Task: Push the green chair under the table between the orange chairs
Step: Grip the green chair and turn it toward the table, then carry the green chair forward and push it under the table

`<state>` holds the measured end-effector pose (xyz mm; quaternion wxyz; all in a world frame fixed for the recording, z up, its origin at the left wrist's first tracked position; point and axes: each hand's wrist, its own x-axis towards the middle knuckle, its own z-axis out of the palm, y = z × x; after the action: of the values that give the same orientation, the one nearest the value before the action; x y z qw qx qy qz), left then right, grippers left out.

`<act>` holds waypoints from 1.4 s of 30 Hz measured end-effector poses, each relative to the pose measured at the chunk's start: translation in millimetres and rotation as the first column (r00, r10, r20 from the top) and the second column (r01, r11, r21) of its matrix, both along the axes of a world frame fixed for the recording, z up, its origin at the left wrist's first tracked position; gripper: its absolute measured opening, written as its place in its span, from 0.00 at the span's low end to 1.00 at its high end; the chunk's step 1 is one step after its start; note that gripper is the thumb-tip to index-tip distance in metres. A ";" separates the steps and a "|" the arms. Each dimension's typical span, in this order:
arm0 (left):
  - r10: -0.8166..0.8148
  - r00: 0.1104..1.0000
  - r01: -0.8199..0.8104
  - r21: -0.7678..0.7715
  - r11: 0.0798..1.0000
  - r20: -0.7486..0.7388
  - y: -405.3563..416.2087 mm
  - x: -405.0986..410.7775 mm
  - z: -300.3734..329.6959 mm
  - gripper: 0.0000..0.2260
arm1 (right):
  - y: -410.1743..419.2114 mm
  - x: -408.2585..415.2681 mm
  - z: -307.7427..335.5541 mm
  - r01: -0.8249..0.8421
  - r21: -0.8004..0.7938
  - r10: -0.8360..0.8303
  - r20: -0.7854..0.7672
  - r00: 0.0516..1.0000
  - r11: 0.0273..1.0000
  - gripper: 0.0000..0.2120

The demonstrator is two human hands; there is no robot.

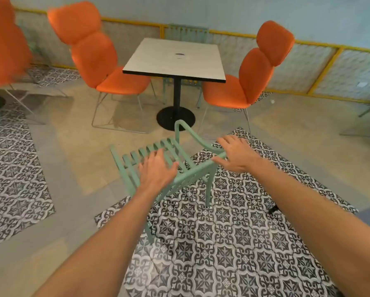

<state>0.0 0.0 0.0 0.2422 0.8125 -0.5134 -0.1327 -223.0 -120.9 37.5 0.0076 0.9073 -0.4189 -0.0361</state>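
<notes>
The slatted pale green chair (137,156) stands on the floor just in front of me, its seat facing the table. The white square table (175,58) on a black pedestal is beyond it. One orange chair (98,58) is at the table's left and another orange chair (250,82) at its right, with a gap between them. My left hand (156,170) is spread over the chair's top back rail, fingers apart. My right hand (235,154) lies on the right corner where rail and armrest meet, fingers extended, not wrapped.
A second green chair (187,31) stands behind the table against the wall. A third orange chair (2,46) is at the far left. The table's black round base (175,118) sits just ahead of the green chair. Patterned tiles cover the floor under me.
</notes>
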 end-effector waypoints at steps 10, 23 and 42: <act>0.104 0.994 -0.108 0.214 0.971 0.029 -2.5 -23.3 -90.5 0.29 | -52.9 -1.6 -78.4 -0.078 0.135 0.101 -0.171 0.980 0.988 0.37; 0.131 0.972 -0.156 0.122 0.980 0.195 -3.8 -19.0 -134.5 0.30 | -106.1 -3.0 -132.2 -0.157 0.149 0.162 -0.025 0.986 0.976 0.37; -0.076 0.927 0.047 0.089 0.995 0.366 78.1 147.0 -137.2 0.33 | 55.6 103.9 -161.0 0.102 -0.003 -0.101 0.068 0.993 0.995 0.43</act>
<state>147.0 78.1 -137.2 0.1049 0.8154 -0.5693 -0.0053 -119.1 -65.3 -123.4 -0.0056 0.8855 -0.4646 -0.0043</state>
